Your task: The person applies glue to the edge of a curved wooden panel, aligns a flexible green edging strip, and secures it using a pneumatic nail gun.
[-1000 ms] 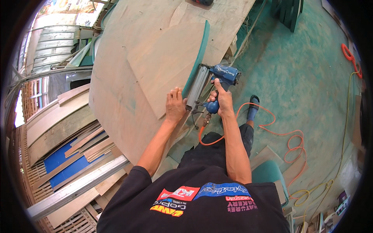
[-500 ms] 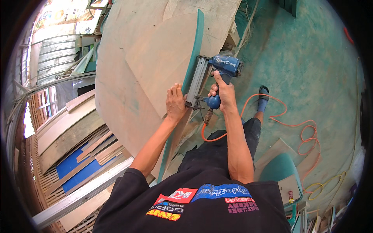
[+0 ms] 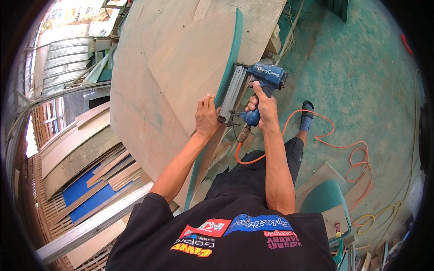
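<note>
A blue pneumatic nail gun (image 3: 267,74) with a silver magazine is in my right hand (image 3: 264,107). The fingers wrap its grip and the thumb lies along the upper side. The magazine lies along a curved green edging strip (image 3: 229,54) on the rim of a large plywood panel (image 3: 190,67). My left hand (image 3: 207,119) is at the same rim, just left of the magazine's lower end. Its bent fingers press together on the panel side of the strip, and the thumb is mostly hidden. An orange air hose (image 3: 238,156) joins the gun's handle.
The hose loops over the green floor (image 3: 352,90) on the right. A green chair (image 3: 323,198) stands at lower right, beside a yellow hose (image 3: 373,219). Wood boards (image 3: 86,149) are stacked at left, near a pale metal beam (image 3: 97,221). My sandalled foot (image 3: 307,110) is right of the gun.
The view has shifted slightly, so panel, gun and both hands appear a little further right. Both hands keep their holds, and the gun stays against the strip.
</note>
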The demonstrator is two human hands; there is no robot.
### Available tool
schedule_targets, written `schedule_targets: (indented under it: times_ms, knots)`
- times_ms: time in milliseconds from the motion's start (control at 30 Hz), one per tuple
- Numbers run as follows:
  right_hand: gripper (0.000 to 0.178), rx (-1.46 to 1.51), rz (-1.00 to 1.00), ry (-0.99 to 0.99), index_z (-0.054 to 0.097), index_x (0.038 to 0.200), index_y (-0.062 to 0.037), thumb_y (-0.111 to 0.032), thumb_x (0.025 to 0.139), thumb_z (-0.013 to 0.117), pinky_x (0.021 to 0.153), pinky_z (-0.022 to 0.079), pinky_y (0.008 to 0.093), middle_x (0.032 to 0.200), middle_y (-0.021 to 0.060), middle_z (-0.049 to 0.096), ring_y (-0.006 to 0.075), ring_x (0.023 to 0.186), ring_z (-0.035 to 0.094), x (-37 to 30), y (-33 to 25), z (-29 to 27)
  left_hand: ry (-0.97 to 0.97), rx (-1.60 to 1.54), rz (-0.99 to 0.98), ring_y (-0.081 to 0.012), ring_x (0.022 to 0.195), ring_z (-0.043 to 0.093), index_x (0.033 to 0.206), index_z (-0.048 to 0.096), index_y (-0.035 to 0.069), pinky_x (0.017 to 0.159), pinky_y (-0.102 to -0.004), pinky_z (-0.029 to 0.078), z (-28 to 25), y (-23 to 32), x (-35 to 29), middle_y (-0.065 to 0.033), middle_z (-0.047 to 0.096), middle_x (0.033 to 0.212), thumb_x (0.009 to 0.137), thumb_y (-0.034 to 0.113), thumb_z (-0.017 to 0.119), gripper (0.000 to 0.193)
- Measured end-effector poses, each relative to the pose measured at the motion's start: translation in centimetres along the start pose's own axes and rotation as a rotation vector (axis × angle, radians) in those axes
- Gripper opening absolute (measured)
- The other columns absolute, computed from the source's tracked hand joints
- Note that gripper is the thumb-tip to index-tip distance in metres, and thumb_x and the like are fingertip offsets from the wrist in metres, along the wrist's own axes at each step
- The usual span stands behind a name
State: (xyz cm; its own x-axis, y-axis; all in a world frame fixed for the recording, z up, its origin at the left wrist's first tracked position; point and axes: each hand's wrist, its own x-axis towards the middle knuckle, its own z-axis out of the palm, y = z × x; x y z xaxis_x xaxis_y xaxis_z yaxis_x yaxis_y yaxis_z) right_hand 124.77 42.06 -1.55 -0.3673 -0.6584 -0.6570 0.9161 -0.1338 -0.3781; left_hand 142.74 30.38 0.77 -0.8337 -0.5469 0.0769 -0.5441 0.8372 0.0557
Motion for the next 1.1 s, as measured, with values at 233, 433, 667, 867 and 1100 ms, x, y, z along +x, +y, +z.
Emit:
schedule_targets:
  times_ms: [233,433,667,867,1100]
  knots:
    - [0.034,-0.031,0.009,0.032,0.065,0.109,-0.0087,-0.039,0.096,0.074,0.05,0.05,0.0288,0.059,-0.0053,0.049,0.0074,0.047,0.05,-0.3,-0.2,0.2,-0.005,-0.002,0.01,-0.0383,0.111,0.055,0.128,0.055,-0.007,0.095,-0.043,0.05,-0.2,-0.1,0.1,-0.0212,0.054,0.129,0.081,0.004,0.074,0.052]
    - [0.033,0.011,0.013,-0.01,0.064,0.105,-0.0075,-0.038,0.096,0.074,0.05,0.05,0.0294,0.059,-0.0047,0.049,0.0079,0.047,0.05,-0.3,-0.3,0.0,-0.018,0.011,0.026,-0.0375,0.11,0.055,0.129,0.054,-0.007,0.095,-0.0425,0.05,-0.3,-0.1,0.4,-0.0204,0.054,0.13,0.082,0.005,0.074,0.052]
    - [0.032,0.037,0.049,-0.038,0.063,0.106,-0.0087,-0.038,0.096,0.074,0.051,0.049,0.0305,0.06,-0.0044,0.049,0.0089,0.049,0.05,-0.4,-0.8,-0.1,0.009,0.033,0.03,-0.0368,0.109,0.055,0.127,0.055,-0.006,0.094,-0.0422,0.051,-0.4,-0.1,0.4,-0.0191,0.055,0.129,0.082,0.007,0.075,0.051]
    - [0.03,0.04,0.072,-0.048,0.063,0.106,-0.0123,-0.039,0.097,0.073,0.052,0.05,0.0302,0.061,-0.0046,0.048,0.0089,0.049,0.049,-0.6,-0.9,0.0,-0.015,-0.016,-0.016,-0.0381,0.119,0.053,0.134,0.052,-0.003,0.102,-0.0434,0.048,-1.2,0.4,0.8,-0.0199,0.052,0.137,0.084,0.009,0.074,0.056]
    - [0.03,-0.031,0.078,-0.058,0.061,0.105,-0.0128,-0.039,0.096,0.073,0.051,0.05,0.0303,0.061,-0.0046,0.048,0.0082,0.049,0.05,-0.7,-1.1,0.0,-0.117,-0.125,-0.291,-0.0435,0.147,0.033,0.151,0.038,-0.001,0.118,-0.049,0.035,-3.0,-1.6,-10.4,-0.0236,0.034,0.159,0.088,0.019,0.073,0.075]
